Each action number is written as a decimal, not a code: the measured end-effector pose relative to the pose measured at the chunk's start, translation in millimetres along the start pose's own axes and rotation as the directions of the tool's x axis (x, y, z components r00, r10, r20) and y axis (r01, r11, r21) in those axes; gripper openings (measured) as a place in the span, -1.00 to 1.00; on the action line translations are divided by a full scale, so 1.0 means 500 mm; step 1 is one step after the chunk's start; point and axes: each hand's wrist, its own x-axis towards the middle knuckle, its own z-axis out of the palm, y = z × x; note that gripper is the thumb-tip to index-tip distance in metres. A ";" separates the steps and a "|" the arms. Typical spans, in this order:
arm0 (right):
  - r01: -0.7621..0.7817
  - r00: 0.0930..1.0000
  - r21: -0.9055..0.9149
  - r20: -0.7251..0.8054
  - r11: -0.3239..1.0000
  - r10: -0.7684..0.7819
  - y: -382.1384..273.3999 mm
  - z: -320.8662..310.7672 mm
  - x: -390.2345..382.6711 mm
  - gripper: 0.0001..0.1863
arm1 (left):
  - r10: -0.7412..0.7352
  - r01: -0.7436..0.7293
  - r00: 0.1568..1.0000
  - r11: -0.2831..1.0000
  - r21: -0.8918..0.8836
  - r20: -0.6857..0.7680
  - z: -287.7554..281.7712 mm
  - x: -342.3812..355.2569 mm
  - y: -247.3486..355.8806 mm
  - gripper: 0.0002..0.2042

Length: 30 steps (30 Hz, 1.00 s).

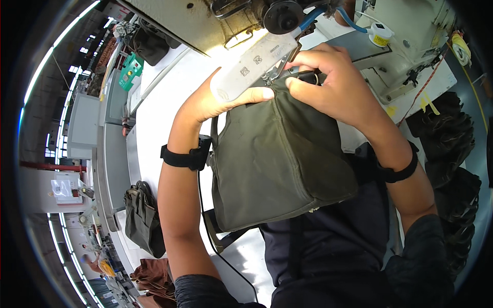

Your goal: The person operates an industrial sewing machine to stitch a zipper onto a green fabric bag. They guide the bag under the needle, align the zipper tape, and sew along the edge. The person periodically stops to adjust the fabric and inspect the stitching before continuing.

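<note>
An olive-green fabric bag (262, 159) hangs from the sewing machine (226, 23) toward my lap, its top edge under the needle area. The thumb of my left hand (207, 98) presses on the bag's top edge; a white elongated cover (251, 69) on the machine hides most of its fingers. My right hand (336, 87) is closed on the bag's upper right edge, thumb against the fabric, beside a short black strap with a metal ring (310, 77). The stitching spot itself is mostly hidden between my hands.
Another olive bag (143, 218) lies on the white table (159, 123) at left, above brown pieces (154, 280). Dark fabric pieces (447, 154) pile up on the right. A green box (131, 72) and a dark bag (149, 43) sit at far left. A white-and-yellow container (380, 35) stands on the machine bed.
</note>
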 end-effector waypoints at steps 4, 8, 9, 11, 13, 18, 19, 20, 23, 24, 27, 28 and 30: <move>-0.033 0.999 0.021 0.006 0.999 0.032 -0.005 0.001 0.002 -0.73 | -0.034 0.032 0.999 0.998 0.047 0.033 -0.006 0.008 0.016 -0.63; -0.241 0.970 0.339 0.120 0.909 0.213 -0.037 0.018 -0.011 -0.78 | -0.110 0.102 0.990 0.990 0.097 0.082 -0.024 0.012 0.017 -0.62; -0.150 0.989 0.217 0.029 0.965 0.147 -0.034 0.019 -0.017 -0.78 | -0.120 0.111 0.988 0.988 0.104 0.095 -0.028 0.015 0.021 -0.61; 0.022 0.992 -0.055 -0.121 0.998 -0.029 -0.023 0.029 -0.022 -0.77 | -0.132 0.121 0.986 0.987 0.109 0.104 -0.033 0.019 0.021 -0.59; 0.019 0.986 -0.165 -0.162 0.986 -0.046 -0.019 0.023 -0.030 -0.75 | -0.139 0.127 0.984 0.986 0.107 0.113 -0.032 0.017 0.018 -0.56; -0.020 0.993 -0.159 -0.117 0.987 0.002 -0.012 0.013 -0.017 -0.88 | -0.138 0.125 0.984 0.985 0.115 0.112 -0.026 0.011 0.020 -0.48; -0.040 0.995 -0.144 -0.100 0.989 0.025 -0.008 0.010 -0.013 -0.89 | -0.137 0.124 0.984 0.985 0.116 0.116 -0.022 0.013 0.019 -0.46; -0.097 0.994 -0.115 -0.063 0.989 0.090 -0.012 0.011 -0.007 -0.89 | -0.147 0.133 0.983 0.984 0.119 0.113 -0.024 0.009 0.020 -0.44; -0.245 0.968 -0.025 0.049 0.969 0.246 -0.029 0.003 0.013 -0.85 | -0.176 0.167 0.979 0.982 0.092 0.099 -0.027 -0.002 0.021 -0.44; -0.279 0.957 0.017 0.082 0.960 0.276 -0.030 0.000 0.018 -0.84 | -0.190 0.183 0.977 0.980 0.074 0.098 -0.028 -0.005 0.022 -0.48; -0.312 0.942 -0.008 0.130 0.950 0.310 -0.027 -0.006 0.023 -0.82 | -0.228 0.216 0.970 0.967 0.135 0.084 -0.028 -0.001 0.032 -0.57; -0.311 0.940 -0.042 0.136 0.949 0.314 -0.026 -0.007 0.022 -0.82 | -0.265 0.248 0.962 0.948 0.197 0.064 -0.027 -0.003 0.046 -0.59; -0.274 0.958 0.001 0.089 0.962 0.272 -0.021 -0.001 0.017 -0.82 | -0.176 0.164 0.984 0.957 0.240 0.029 -0.025 -0.001 0.040 -0.61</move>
